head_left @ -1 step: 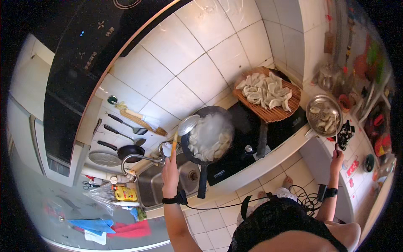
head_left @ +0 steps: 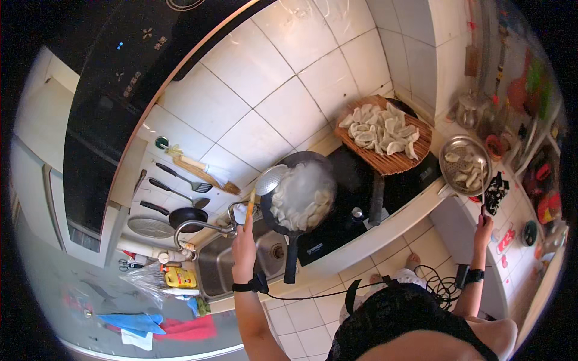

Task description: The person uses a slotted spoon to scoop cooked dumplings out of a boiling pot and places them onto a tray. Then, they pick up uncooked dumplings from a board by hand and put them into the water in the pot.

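Item, risks first: we judge that the steam over the wok could scald the left hand if it moved in over the rim; that the wok's long handle, jutting past the counter front, could be knocked by a passing arm; that the black cord, strung from the left wrist strap, could snag and jerk that hand; and that the slatted tray, lying slantwise, could shed its load if bumped. Hands, two: the left gripped closed round the wooden handle of a perforated skimmer, whose head lies at the wok's left rim; the right hand gripped closed on a long thin utensil reaching into the steel bowl. Dumplings, three lots: a crowd in the wok, the largest heap on the tray, a few in the bowl; they overlap, so we cannot give exact numbers. Wok, one; tray, one; bowl, one. On the wall, one slotted turner and one black pan; before them, one tap.
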Demonstrator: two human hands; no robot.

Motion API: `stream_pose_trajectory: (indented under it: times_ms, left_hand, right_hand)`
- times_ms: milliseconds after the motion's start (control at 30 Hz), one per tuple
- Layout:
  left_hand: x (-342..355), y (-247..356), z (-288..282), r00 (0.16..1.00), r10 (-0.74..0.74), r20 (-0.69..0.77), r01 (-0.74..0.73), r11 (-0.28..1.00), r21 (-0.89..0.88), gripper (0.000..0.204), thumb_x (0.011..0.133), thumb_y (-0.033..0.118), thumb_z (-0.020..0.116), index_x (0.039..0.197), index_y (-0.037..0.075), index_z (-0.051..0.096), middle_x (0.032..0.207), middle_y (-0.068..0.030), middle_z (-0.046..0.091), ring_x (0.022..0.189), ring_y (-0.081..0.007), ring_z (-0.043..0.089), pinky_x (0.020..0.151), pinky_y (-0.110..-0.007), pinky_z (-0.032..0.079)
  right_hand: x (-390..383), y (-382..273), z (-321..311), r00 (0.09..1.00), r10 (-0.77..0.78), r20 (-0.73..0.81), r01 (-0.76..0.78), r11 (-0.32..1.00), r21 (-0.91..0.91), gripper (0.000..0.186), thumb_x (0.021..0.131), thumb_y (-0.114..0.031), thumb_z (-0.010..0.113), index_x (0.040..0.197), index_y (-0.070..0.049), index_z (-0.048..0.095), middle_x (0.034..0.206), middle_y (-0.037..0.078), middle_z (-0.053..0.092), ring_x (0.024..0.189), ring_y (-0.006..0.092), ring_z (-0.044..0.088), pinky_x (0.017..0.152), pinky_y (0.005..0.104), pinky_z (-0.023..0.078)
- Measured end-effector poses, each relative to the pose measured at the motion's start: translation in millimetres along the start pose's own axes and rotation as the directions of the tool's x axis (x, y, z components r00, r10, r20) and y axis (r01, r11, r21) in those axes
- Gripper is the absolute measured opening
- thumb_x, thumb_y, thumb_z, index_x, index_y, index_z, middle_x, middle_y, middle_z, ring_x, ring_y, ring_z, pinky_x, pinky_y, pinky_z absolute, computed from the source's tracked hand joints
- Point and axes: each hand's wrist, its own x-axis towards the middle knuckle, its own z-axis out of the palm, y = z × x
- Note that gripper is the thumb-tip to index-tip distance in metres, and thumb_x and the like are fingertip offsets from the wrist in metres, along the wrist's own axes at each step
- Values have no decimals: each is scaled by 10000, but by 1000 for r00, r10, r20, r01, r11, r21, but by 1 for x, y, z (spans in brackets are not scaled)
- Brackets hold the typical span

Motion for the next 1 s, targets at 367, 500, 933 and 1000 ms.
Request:
stream_pose_trajectory:
  times_ms: [367,500,933,1000]
  left_hand:
    - [-5,-41,-22,925,1,380,236,784,-575,530,928,46,479,1441,157,411,974,-151,577,815,-259,617,707,-360,515]
    - [2,-53,-20,805,-39,592,440,710,-550,531,931,61,477,1449,162,411,827,-34,546,615,-139,581,594,-300,532]
    - [-3,-41,35,622,397,675,726,30,-687,477,968,107,499,1436,75,410,767,-14,484,557,-52,354,469,-179,265]
    - [-6,-29,44,624,424,657,746,-72,-662,471,970,122,511,1427,59,413,765,-22,479,551,-54,356,467,-172,264]
  right_hand:
    - [-14,-4,1,998,49,43,-53,994,100,298,959,-262,584,959,36,568,823,136,544,709,238,522,659,369,427]
    - [-16,-8,3,1000,25,11,-27,984,175,304,956,-268,586,948,36,564,787,124,536,696,232,517,658,362,425]
    - [-14,7,-17,999,25,-27,-24,999,28,254,955,-233,577,998,16,557,883,151,560,746,240,552,688,364,443]
    - [-18,-8,-25,998,60,0,-59,996,63,245,952,-228,584,995,12,557,875,140,556,719,227,548,662,358,442]
